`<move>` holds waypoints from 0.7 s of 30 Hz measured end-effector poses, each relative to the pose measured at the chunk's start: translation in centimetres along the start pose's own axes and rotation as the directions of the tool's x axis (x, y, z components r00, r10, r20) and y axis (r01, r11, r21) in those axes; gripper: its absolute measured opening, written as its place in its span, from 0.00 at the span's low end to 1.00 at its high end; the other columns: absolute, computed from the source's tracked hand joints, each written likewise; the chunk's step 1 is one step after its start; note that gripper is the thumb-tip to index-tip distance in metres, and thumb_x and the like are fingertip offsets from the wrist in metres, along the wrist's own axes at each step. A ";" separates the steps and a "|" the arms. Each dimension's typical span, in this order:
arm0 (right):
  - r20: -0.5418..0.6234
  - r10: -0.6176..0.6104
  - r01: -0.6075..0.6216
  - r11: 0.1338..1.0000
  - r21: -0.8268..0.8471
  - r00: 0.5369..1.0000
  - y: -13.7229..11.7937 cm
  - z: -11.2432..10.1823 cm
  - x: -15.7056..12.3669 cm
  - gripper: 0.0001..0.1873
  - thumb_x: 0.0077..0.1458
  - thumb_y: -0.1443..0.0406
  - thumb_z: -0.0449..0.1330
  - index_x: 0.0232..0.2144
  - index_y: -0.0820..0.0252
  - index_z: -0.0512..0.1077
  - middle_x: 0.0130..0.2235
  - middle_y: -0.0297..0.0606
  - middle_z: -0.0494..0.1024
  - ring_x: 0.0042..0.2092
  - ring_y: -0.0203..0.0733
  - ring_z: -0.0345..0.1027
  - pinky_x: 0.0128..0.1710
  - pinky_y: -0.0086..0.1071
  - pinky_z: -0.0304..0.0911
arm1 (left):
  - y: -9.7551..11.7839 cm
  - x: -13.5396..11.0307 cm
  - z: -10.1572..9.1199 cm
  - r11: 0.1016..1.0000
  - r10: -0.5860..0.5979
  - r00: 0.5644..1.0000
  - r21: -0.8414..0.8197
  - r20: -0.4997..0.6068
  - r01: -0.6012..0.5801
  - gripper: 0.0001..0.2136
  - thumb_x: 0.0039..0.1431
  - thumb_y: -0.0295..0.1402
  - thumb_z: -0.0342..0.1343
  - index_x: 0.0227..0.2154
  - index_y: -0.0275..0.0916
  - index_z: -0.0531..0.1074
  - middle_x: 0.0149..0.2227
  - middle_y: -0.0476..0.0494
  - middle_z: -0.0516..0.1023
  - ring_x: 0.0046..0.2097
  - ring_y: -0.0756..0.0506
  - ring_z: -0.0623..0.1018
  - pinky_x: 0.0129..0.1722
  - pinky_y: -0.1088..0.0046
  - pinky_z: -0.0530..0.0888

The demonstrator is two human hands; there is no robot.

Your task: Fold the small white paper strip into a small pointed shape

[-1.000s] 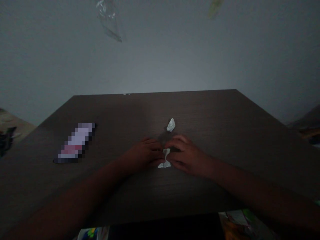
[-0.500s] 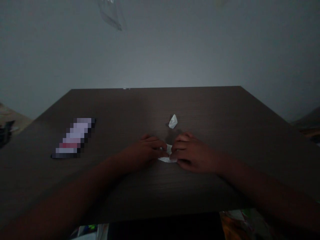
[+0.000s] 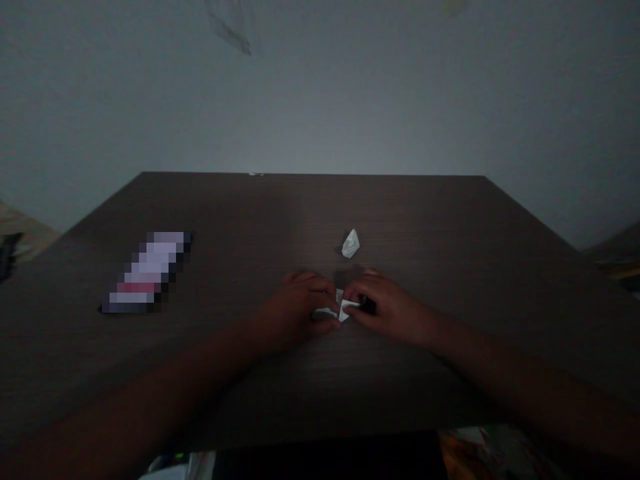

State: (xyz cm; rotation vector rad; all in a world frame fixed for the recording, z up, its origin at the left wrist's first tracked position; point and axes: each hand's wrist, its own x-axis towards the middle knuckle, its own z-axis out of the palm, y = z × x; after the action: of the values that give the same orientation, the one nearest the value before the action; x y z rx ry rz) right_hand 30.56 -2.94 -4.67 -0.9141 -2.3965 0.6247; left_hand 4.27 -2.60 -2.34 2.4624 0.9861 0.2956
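Observation:
A small white folded paper piece point(image 3: 341, 308) lies on the dark wooden table point(image 3: 450, 267) between my two hands. My left hand point(image 3: 300, 305) pinches its left end with curled fingers. My right hand point(image 3: 387, 308) pinches its right end, fingers bent over it. Most of the paper is hidden by my fingers. A second small white folded paper point(image 3: 351, 244) sits loose on the table just beyond my hands, touched by neither.
A flat pixelated rectangular object point(image 3: 147, 272) lies on the table to the left. A grey wall rises behind the table's far edge. Colourful items show below the table's near edge, and clutter sits at both sides.
My fingers have shifted on the paper piece, which now looks more compact and folded between the fingertips. The view has tilted slightly; the loose paper has stayed in place.

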 end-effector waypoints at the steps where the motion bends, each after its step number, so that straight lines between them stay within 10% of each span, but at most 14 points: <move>1: -0.008 0.004 -0.004 1.000 -0.002 1.000 0.0 0.0 -0.1 0.04 0.69 0.68 0.68 0.43 0.55 0.76 0.39 0.36 0.82 0.44 0.47 0.75 0.56 0.46 0.67 | 0.0 -0.1 0.1 1.000 -0.016 1.000 -0.010 -0.013 0.016 0.08 0.66 0.31 0.75 0.46 0.47 0.86 0.55 0.48 0.87 0.61 0.37 0.81 0.63 0.53 0.68; 21: -0.002 0.004 -0.004 0.996 -0.087 1.000 0.2 0.0 -0.3 0.01 0.72 0.67 0.68 0.44 0.55 0.81 0.42 0.39 0.81 0.47 0.49 0.74 0.51 0.44 0.66 | 0.7 -0.1 0.3 0.992 -0.117 0.992 -0.045 -0.042 0.115 0.08 0.65 0.29 0.74 0.43 0.45 0.82 0.53 0.50 0.87 0.61 0.36 0.81 0.63 0.53 0.67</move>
State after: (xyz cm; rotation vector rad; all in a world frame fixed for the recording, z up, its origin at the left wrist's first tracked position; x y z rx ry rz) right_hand 30.85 -3.02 -4.88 -0.9552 -2.4374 0.5237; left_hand 4.74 -3.19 -2.24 2.3590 1.1250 0.3304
